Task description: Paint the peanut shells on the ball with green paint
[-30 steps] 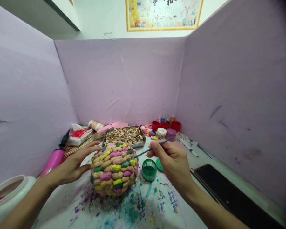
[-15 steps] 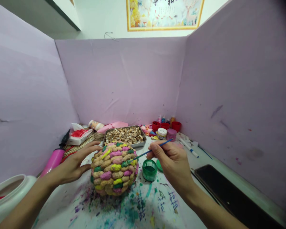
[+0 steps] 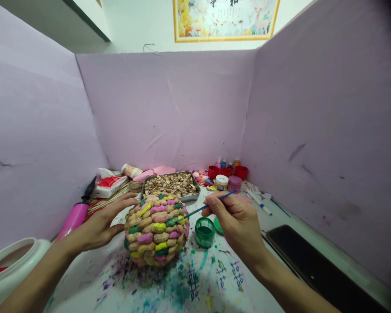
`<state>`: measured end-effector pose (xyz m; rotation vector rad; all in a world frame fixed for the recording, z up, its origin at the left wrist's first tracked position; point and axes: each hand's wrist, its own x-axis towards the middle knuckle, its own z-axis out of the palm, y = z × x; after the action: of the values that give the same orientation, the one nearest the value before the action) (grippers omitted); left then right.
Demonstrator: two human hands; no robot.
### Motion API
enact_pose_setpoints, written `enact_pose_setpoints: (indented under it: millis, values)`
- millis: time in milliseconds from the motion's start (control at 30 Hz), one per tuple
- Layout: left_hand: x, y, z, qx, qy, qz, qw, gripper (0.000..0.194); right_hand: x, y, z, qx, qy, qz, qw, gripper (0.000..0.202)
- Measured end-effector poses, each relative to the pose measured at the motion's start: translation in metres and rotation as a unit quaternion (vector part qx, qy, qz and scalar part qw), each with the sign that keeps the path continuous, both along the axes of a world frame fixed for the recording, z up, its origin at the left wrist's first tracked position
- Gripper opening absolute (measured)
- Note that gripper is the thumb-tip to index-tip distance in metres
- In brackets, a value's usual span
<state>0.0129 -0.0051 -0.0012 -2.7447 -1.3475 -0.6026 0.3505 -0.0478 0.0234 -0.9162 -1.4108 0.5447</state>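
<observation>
A round pot-like form [image 3: 159,238] covered in rows of peanut shells stands on the paint-stained table. Some shells are painted pink, yellow or green; others keep their tan colour. At its left side is my left hand [image 3: 102,224], thumb and fingers spread, the tips against or just beside the shells. My right hand [image 3: 236,221] pinches a thin blue paintbrush [image 3: 198,210], whose tip touches a green shell on the right of the form. Close by stands an open jar of green paint [image 3: 205,233], with its green lid [image 3: 218,226] partly behind my right hand.
Behind the form lies a metal tray [image 3: 193,198] of shells. Paint jars [image 3: 221,182] and red cups [image 3: 241,173] stand at the back right. A black phone [image 3: 313,261] lies at right, a white pot [image 3: 19,265] at left. Lilac panels [image 3: 169,108] enclose the table.
Almost nothing differs. The brush tip stays on the green shell, with only a very slight shift of my right hand.
</observation>
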Motion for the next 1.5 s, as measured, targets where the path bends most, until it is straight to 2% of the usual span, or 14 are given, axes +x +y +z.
enact_pose_setpoints:
  millis: [367,567,733,800,900,967,1067,1167,1267,1400,1500]
  values:
    - [0.0,-0.001,0.001,-0.006,0.012,-0.002,1.0,0.046,0.001,-0.002,0.003,0.031,-0.009,-0.008,0.999,0.021]
    - [0.0,0.0,0.0,0.0,0.0,-0.009,1.0,0.049,-0.003,-0.003,0.001,0.035,-0.006,0.012,0.999,0.02]
    - [0.0,0.0,0.002,-0.007,0.005,0.0,1.0,0.046,0.013,0.001,0.01,0.055,-0.066,-0.07,0.994,0.022]
    - [0.0,0.0,0.002,-0.004,0.004,0.001,1.0,0.046,0.021,0.007,0.012,0.041,-0.099,-0.101,0.989,0.026]
    - [0.0,0.0,0.002,-0.004,0.004,0.005,1.0,0.047,0.027,0.023,0.003,-0.011,-0.21,-0.115,0.971,0.036]
    - [0.0,0.001,0.002,-0.005,0.006,0.008,1.0,0.047,0.026,0.034,-0.009,-0.049,-0.288,-0.093,0.952,0.039]
    - [0.0,0.001,0.002,-0.004,0.01,0.008,1.0,0.047,0.022,0.045,-0.026,-0.076,-0.319,-0.069,0.942,0.038]
    - [-0.001,0.002,0.002,0.003,0.011,0.007,1.0,0.047,0.022,0.045,-0.025,-0.078,-0.316,-0.072,0.943,0.038]
    - [-0.002,0.002,0.001,0.007,0.012,0.007,1.0,0.048,0.028,0.036,-0.008,-0.072,-0.295,-0.087,0.949,0.038]
    - [-0.001,0.001,0.001,0.007,0.012,0.01,1.0,0.048,0.033,0.019,0.014,-0.045,-0.153,-0.073,0.984,0.038]
    - [-0.001,0.001,0.001,0.005,0.011,0.008,1.0,0.048,0.028,0.008,0.018,-0.009,-0.057,-0.022,0.998,0.033]
